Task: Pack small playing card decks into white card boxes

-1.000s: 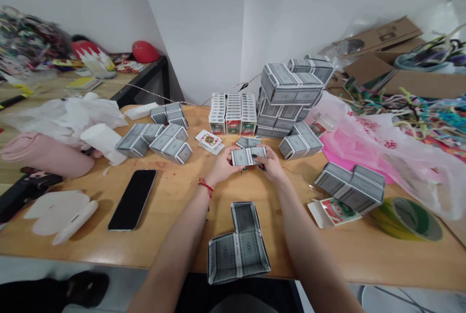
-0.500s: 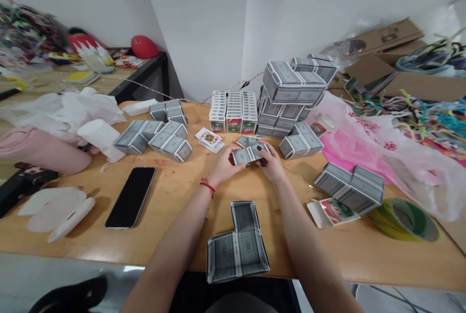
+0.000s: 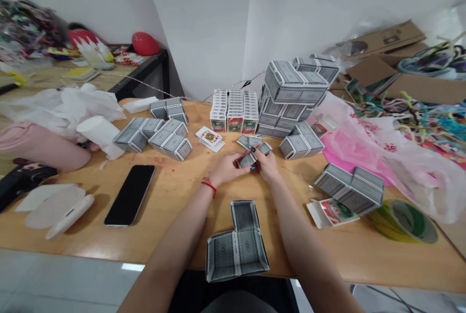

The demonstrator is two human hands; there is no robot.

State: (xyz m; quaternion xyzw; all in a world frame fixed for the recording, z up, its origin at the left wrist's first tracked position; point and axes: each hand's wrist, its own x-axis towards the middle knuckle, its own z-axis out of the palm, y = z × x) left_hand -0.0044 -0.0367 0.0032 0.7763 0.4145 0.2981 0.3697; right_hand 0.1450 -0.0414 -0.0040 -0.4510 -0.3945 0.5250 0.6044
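Both my hands are closed around playing cards (image 3: 248, 160) with grey patterned backs, over the middle of the table. My left hand (image 3: 230, 167) grips their left side, its thumb along the near edge. My right hand (image 3: 267, 163) holds the right side, with dark-nailed fingers on top. How many cards are held I cannot tell. Just beyond my fingers lie more face-down cards (image 3: 247, 141). Left of them rest face-up cards (image 3: 210, 137), a picture card on top. Between my forearms, near the table edge, stands an open L-shaped form (image 3: 248, 250) folded from cards.
Card boxes (image 3: 235, 111) stand in rows at the back, beside a tall stack of folded card blocks (image 3: 291, 85). More blocks (image 3: 171, 139) sit at left. A phone (image 3: 131, 195) lies left of my arm. Green-yellow tape (image 3: 404, 221) and an opened card box (image 3: 337, 212) are at right.
The cards in my hands have turned and dropped slightly, from a flat, wide strip to a tilted position between my fingers. My hands stay in nearly the same place.
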